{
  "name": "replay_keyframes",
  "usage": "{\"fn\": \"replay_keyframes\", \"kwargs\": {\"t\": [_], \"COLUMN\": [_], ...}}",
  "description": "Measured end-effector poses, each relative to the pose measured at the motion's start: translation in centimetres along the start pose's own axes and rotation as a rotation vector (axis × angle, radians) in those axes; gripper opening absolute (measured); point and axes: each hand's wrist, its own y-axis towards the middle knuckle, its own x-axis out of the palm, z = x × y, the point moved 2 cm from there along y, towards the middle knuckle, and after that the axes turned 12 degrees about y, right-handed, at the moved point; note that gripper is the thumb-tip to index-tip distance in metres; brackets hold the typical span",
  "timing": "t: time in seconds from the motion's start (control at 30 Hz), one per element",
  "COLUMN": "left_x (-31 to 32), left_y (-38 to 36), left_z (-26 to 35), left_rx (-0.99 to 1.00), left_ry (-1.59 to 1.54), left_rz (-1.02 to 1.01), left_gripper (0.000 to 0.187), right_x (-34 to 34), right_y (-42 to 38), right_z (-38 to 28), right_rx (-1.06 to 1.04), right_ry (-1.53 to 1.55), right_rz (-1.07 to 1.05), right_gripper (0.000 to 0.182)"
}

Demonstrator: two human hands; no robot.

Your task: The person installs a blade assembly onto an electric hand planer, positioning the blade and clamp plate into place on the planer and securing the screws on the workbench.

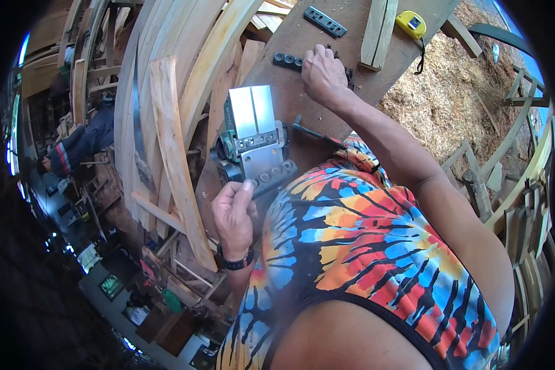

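Note:
My left hand (234, 213) is closed on one end of a dark metal bar with a row of round holes (275, 177), pinched by thumb and fingers. The bar is beside an electric planer (254, 129) with its shiny sole facing up. On the wooden bench (271, 86), my right hand (324, 75) has its fingers curled down; what they hold, if anything, is hidden. Under its left side lies another holed bar (285, 60), and small dark bolts (349, 75) are scattered close by. A slotted metal bar (325, 22) lies farther back.
A yellow tape measure (411, 24) and a pair of wooden strips (379, 31) rest at the bench's far right. A thin metal tool (314, 132) lies near my shirt. Curved planks (160, 74) stand on the left, wood shavings (441, 98) on the right. Another person's sleeve (60, 159) shows far left.

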Motion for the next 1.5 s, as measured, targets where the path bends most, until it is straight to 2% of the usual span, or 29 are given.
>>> {"fn": "replay_keyframes", "kwargs": {"t": [0.2, 0.3, 0.5, 0.6, 0.7, 0.83, 0.93, 1.07, 1.33, 1.5], "left_x": [-0.1, -0.1, -0.3, -0.5, -0.8, -0.8, -0.6, -0.3, -0.1, 0.2], "left_y": [-0.1, -0.1, -0.1, -0.1, -0.2, -0.3, -0.1, 0.0, -0.2, -0.3], "left_z": [-0.7, -1.0, -1.5, -1.7, -1.7, -1.8, -1.8, -1.5, -1.1, -0.9], "left_rx": [0.014, 0.023, 0.038, 0.044, 0.054, 0.046, 0.031, 0.030, 0.031, 0.031], "left_ry": [0.010, 0.031, 0.038, 0.025, 0.029, 0.042, 0.024, 0.023, 0.065, 0.059], "left_rz": [-0.021, 0.001, -0.018, -0.016, -0.001, 0.005, -0.008, -0.011, -0.010, -0.014], "left_gripper": [0.027, 0.027, 0.029, 0.029, 0.029, 0.029, 0.029, 0.029, 0.029, 0.028], "right_x": [0.8, 0.6, -0.2, 0.3, -0.4, -1.9, -2.0, -2.7, -2.4, -2.2], "right_y": [-0.1, 0.1, 0.3, -0.7, -1.7, -3.8, -5.7, -7.3, -8.4, -8.9], "right_z": [-0.4, 0.0, 0.1, 0.8, 1.5, 2.4, 2.3, 1.3, -0.2, 0.2], "right_rx": [-0.071, -0.035, -0.030, -0.160, 0.090, 0.409, 0.512, 0.526, 0.485, 0.543], "right_ry": [-0.074, -0.007, 0.010, 0.102, 0.403, 1.357, 1.651, 1.686, 1.616, 1.638], "right_rz": [-0.004, 0.049, -0.023, 0.050, -0.004, -0.268, -0.390, -0.481, -0.556, -0.554], "right_gripper": [0.028, 0.027, 0.022, 0.021, 0.017, 0.014, 0.017, 0.019, 0.019, 0.018]}}
